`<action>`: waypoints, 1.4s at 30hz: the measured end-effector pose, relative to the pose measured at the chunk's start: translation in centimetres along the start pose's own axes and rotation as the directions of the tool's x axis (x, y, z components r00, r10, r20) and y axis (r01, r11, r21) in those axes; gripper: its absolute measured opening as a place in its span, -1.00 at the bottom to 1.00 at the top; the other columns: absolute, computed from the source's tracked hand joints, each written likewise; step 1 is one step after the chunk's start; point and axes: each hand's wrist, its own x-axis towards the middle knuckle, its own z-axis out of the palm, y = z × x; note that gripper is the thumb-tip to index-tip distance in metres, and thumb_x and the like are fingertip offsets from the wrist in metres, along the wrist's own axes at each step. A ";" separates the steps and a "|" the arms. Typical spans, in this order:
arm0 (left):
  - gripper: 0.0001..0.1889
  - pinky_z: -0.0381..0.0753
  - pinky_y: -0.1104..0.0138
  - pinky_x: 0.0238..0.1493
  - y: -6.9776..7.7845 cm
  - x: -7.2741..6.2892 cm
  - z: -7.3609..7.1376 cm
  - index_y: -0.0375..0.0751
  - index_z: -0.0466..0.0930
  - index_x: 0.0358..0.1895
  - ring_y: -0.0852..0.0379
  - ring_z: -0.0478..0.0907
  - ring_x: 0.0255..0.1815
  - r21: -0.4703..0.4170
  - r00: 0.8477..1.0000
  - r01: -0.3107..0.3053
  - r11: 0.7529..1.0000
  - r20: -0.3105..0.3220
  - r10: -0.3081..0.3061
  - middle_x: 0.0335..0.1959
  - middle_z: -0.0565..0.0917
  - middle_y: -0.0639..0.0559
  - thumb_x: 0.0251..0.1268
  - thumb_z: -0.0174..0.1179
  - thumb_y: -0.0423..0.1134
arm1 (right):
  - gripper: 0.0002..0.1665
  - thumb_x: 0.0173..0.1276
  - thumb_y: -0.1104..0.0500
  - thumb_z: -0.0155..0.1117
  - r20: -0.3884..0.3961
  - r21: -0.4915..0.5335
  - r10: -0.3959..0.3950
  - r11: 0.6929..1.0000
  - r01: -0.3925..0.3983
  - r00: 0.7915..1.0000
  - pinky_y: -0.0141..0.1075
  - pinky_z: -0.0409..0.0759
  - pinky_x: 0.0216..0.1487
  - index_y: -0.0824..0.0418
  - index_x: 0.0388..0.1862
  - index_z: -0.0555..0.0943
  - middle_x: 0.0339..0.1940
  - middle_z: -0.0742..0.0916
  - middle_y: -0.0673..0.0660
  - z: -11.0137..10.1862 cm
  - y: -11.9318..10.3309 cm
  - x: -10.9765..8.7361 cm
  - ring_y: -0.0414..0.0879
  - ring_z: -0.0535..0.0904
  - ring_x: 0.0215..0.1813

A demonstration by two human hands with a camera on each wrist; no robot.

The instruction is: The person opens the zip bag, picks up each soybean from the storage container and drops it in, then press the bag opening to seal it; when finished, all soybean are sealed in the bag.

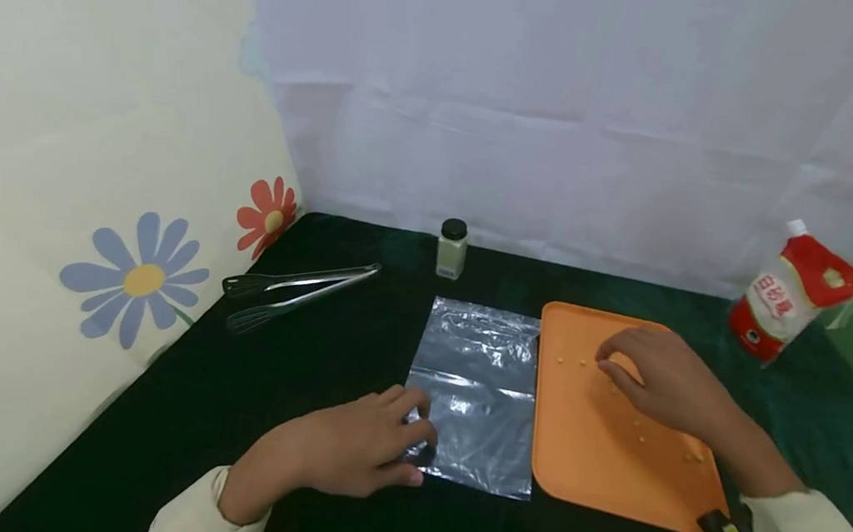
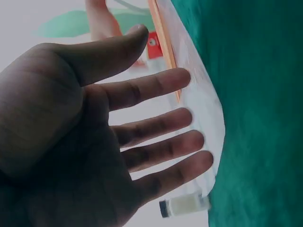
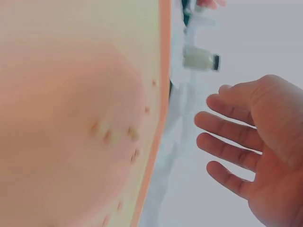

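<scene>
My left hand [image 1: 367, 445] is low over the near left edge of a clear plastic bag [image 1: 485, 425], which lies flat on the dark green cloth. Its fingers are loosely bent and spread, and the palm [image 2: 57, 127] shows nothing in it in the left wrist view. Above the orange tray [image 1: 570, 453] hovers my right hand [image 1: 662, 376], thumb and index tip near each other. Nothing shows between those fingers in the right wrist view. Several small pale bits [image 1: 642, 439] are scattered on the tray, some hidden under the right hand.
Metal tongs [image 1: 320, 277] lie spread at the back left. A small jar [image 1: 450, 259] with a black lid stands behind the bag. At the far right is a red and white spouted sugar pouch [image 1: 773, 306], tilted. A pale cloth wall [image 1: 442, 159] closes the back.
</scene>
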 end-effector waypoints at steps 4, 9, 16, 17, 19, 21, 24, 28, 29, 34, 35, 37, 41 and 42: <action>-0.56 0.54 0.30 0.04 0.5 0.1 0.4 0.25 0.44 0.26 0.23 0.39 0.15 -0.012 0.998 -0.035 0.999 0.048 0.035 0.24 0.37 0.18 0.42 0.03 0.26 | -0.68 0.44 0.08 0.30 0.010 -0.032 -0.053 0.998 0.053 0.999 0.12 0.54 0.04 0.17 0.10 0.63 0.06 0.69 0.14 2.1 -0.6 4.5 0.12 0.58 0.07; -0.56 0.55 0.29 0.05 0.4 0.1 0.7 0.24 0.44 0.25 0.23 0.40 0.15 0.005 0.998 -0.051 0.999 0.037 0.051 0.23 0.39 0.18 0.42 0.03 0.26 | -0.62 0.48 0.06 0.26 0.031 -0.019 -0.056 0.998 0.056 0.998 0.15 0.47 0.13 0.19 0.19 0.60 0.17 0.63 0.20 4.7 -0.7 8.7 0.18 0.49 0.19; -0.56 0.55 0.31 0.00 0.4 0.2 0.4 0.25 0.44 0.23 0.25 0.42 0.11 0.032 0.997 -0.054 0.998 0.051 0.052 0.20 0.40 0.19 0.40 0.05 0.27 | -0.89 0.42 0.08 0.34 -0.069 -0.026 -0.104 0.994 0.102 0.992 0.10 0.38 0.12 0.02 -0.13 0.68 -0.24 0.72 -0.09 5.5 -1.5 9.9 -0.02 0.54 -0.09; -0.57 0.56 0.32 -0.02 0.4 0.3 0.3 0.25 0.45 0.22 0.26 0.42 0.09 0.035 0.997 -0.049 0.998 0.055 0.047 0.20 0.40 0.18 0.40 0.06 0.27 | -0.91 0.42 0.08 0.34 -0.097 -0.028 -0.114 0.993 0.112 0.989 0.09 0.38 0.12 0.02 -0.14 0.68 -0.26 0.72 -0.10 5.3 -1.7 9.7 -0.04 0.54 -0.12; -0.57 0.56 0.33 -0.03 0.5 0.4 -0.2 0.22 0.46 0.22 0.26 0.43 0.07 0.055 0.998 -0.046 0.997 0.040 0.044 0.20 0.40 0.16 0.40 0.08 0.24 | -0.91 0.43 0.07 0.33 -0.147 -0.036 -0.134 0.991 0.130 0.980 0.06 0.39 0.10 0.01 -0.15 0.67 -0.26 0.71 -0.11 4.8 -2.2 9.2 -0.08 0.53 -0.16; -0.56 0.56 0.33 -0.02 0.7 0.7 -0.9 0.16 0.47 0.23 0.25 0.44 0.07 0.106 0.998 -0.052 0.993 -0.031 0.055 0.21 0.41 0.13 0.40 0.11 0.21 | -0.90 0.42 0.06 0.33 -0.188 -0.033 -0.150 0.989 0.147 0.971 0.04 0.40 0.07 0.01 -0.14 0.67 -0.26 0.71 -0.10 4.1 -2.8 8.5 -0.11 0.53 -0.19; -0.53 0.55 0.29 0.03 0.9 1.4 -2.3 0.06 0.47 0.26 0.17 0.43 0.12 0.252 0.958 -0.036 0.967 -0.267 0.105 0.24 0.41 0.05 0.38 0.20 0.13 | -0.89 0.39 0.07 0.36 -0.239 -0.029 -0.175 0.984 0.173 0.955 0.02 0.41 0.06 0.03 -0.15 0.67 -0.26 0.71 -0.08 2.8 -4.0 7.2 -0.13 0.54 -0.20; -0.48 0.48 0.18 0.08 0.7 3.1 -4.2 -0.05 0.45 0.27 0.02 0.37 0.16 0.388 0.793 0.102 0.916 -0.588 0.161 0.27 0.40 -0.06 0.33 0.30 0.02 | -0.85 0.33 0.12 0.43 -0.299 -0.034 -0.213 0.976 0.213 0.930 0.03 0.42 0.07 0.05 -0.17 0.66 -0.28 0.71 -0.07 1.2 -5.4 5.7 -0.12 0.56 -0.20; -0.47 0.45 0.15 0.09 0.6 3.6 -4.6 -0.08 0.45 0.28 -0.02 0.36 0.17 0.398 0.759 0.127 0.909 -0.629 0.169 0.27 0.40 -0.08 0.32 0.31 0.01 | -0.84 0.31 0.13 0.44 -0.313 -0.030 -0.219 0.975 0.221 0.924 0.03 0.42 0.07 0.05 -0.17 0.65 -0.28 0.71 -0.07 0.9 -5.7 5.4 -0.11 0.56 -0.20; -0.61 0.35 0.12 0.09 0.0 5.7 -5.7 -0.06 0.56 0.12 0.02 0.38 0.11 0.360 0.712 0.108 0.926 -0.678 0.181 0.11 0.52 0.01 0.32 0.34 -0.04 | -0.82 0.31 0.15 0.44 -0.358 0.018 -0.241 0.964 0.265 0.902 0.03 0.44 0.07 0.06 -0.13 0.64 -0.25 0.72 -0.08 0.2 -6.5 3.9 -0.15 0.59 -0.17; -0.68 0.32 0.12 0.08 -0.1 6.0 -5.8 -0.04 0.59 0.05 0.05 0.40 0.06 0.345 0.709 0.091 0.934 -0.681 0.183 0.05 0.56 0.04 0.32 0.34 -0.05 | -0.83 0.33 0.14 0.42 -0.364 0.028 -0.245 0.962 0.273 0.899 0.03 0.44 0.08 0.06 -0.13 0.64 -0.24 0.72 -0.09 0.1 -6.6 3.7 -0.16 0.60 -0.16; -0.82 0.26 0.12 0.05 -0.1 6.6 -5.9 0.00 0.61 -0.10 0.10 0.41 -0.05 0.312 0.702 0.057 0.948 -0.688 0.185 -0.09 0.59 0.13 0.33 0.34 -0.09 | -0.86 0.37 0.13 0.39 -0.368 0.041 -0.250 0.958 0.284 0.896 0.02 0.44 0.09 0.05 -0.12 0.64 -0.23 0.71 -0.09 0.2 -6.7 3.5 -0.17 0.60 -0.14; -0.88 0.17 0.09 0.01 -0.1 7.1 -6.0 0.04 0.59 -0.24 0.16 0.36 -0.21 0.282 0.696 0.037 0.959 -0.695 0.178 -0.25 0.59 0.23 0.32 0.35 -0.11 | -0.85 0.36 0.14 0.39 -0.378 0.057 -0.247 0.956 0.288 0.892 0.00 0.43 0.09 0.06 -0.13 0.63 -0.23 0.71 -0.09 0.3 -6.7 3.3 -0.15 0.59 -0.11; -0.87 0.16 0.09 0.02 -0.1 7.2 -6.0 0.05 0.59 -0.25 0.17 0.35 -0.23 0.278 0.699 0.038 0.960 -0.694 0.173 -0.27 0.59 0.24 0.31 0.36 -0.10 | -0.83 0.35 0.15 0.40 -0.378 0.061 -0.241 0.957 0.284 0.894 -0.01 0.43 0.09 0.06 -0.12 0.63 -0.22 0.71 -0.08 0.4 -6.7 3.3 -0.15 0.58 -0.11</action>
